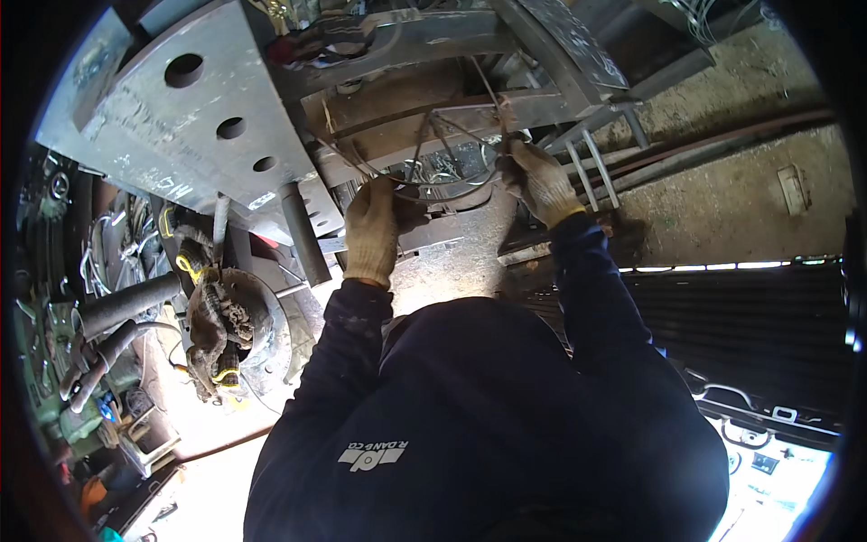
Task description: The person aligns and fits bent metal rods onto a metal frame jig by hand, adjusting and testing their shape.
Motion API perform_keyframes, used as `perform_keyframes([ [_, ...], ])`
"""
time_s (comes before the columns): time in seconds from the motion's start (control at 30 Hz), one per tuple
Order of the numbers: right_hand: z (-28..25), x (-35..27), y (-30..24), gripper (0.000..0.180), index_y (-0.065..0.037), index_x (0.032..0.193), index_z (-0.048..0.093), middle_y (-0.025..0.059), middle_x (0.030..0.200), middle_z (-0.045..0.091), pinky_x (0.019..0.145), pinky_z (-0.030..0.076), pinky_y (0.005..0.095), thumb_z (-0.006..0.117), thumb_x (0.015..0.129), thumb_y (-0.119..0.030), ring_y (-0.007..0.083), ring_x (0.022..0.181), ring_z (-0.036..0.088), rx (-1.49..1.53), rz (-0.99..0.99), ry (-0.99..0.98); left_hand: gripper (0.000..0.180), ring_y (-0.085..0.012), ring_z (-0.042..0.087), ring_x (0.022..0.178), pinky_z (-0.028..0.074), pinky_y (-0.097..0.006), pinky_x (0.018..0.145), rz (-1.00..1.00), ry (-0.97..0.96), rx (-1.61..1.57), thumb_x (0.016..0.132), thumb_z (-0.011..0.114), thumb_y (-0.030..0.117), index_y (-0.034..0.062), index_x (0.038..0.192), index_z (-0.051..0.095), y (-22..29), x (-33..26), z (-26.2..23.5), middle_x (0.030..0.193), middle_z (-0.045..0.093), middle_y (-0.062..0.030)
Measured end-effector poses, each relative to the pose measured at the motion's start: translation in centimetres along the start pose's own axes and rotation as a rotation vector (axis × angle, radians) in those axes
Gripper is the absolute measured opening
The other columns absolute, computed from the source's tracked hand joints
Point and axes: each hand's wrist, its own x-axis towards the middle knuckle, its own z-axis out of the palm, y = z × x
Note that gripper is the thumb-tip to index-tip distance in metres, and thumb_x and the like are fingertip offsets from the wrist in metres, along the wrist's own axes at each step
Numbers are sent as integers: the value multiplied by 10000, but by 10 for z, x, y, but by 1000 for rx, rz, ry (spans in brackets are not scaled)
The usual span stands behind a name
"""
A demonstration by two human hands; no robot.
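Both hands wear cream knitted work gloves and are raised ahead of me. Between them is a thin metal-rod frame (456, 198), with a curved hoop along its near side and bent struts rising from it. My left hand (371, 228) is closed at the hoop's left end, its fingertips partly hidden. At the opposite end, my right hand (540, 183) grips the frame beside an upright rod, its fingers darkened by shadow. Behind the frame runs a curved steel beam (533, 102).
A grey steel plate with round holes (194, 108) stands at the upper left. Below it, dirty gloves (209, 316) lie on a round metal stand (271, 339). Steel pipes (131, 305) jut out at left. A corrugated dark panel (722, 312) lies at right.
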Motion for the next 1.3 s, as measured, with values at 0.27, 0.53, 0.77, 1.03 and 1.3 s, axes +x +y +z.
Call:
perform_keyframes([
  [0.27, -9, 14, 13, 247, -7, 990, 666, 31, 876, 645, 700, 433, 244, 590, 972, -240, 101, 763, 558, 115, -91, -67, 424, -240, 706, 734, 604, -346, 665, -35, -162, 189, 1020, 487, 345, -64, 1084, 581, 17, -19, -2, 896, 684, -163],
  [0.53, 7, -65, -5, 281, 13, 1150, 639, 80, 928, 670, 742, 485, 302, 628, 943, -177, 165, 836, 618, 52, -333, 175, 405, -227, 694, 810, 595, -341, 726, 101, -375, 188, 1030, 496, 316, -75, 1084, 591, 29, -57, 32, 909, 680, -162],
  [0.77, 10, -143, -24, 420, -142, 1154, 704, 109, 739, 610, 561, 499, 390, 783, 790, -336, 270, 654, 633, -1251, -852, 273, 330, -212, 705, 718, 601, -321, 678, 235, -441, 255, 1023, 533, 259, -62, 1045, 607, 74, -85, 86, 825, 692, -155],
  [1.03, 18, -173, -42, 211, -32, 966, 697, 93, 676, 595, 526, 469, 335, 651, 937, -235, 225, 556, 588, -761, -923, 411, 210, -120, 688, 708, 560, -257, 584, 587, -573, 646, 975, 619, 211, 6, 1013, 650, 93, -87, 159, 830, 699, -87],
  [1.3, -38, -175, -40, 321, 13, 1028, 647, 30, 694, 591, 567, 436, 225, 580, 1000, -300, 94, 592, 543, 129, -502, 44, 635, -245, 594, 1094, 519, -352, 913, 849, 117, 829, 936, 657, 378, -23, 1379, 443, 5, -35, 57, 1246, 562, -144],
])
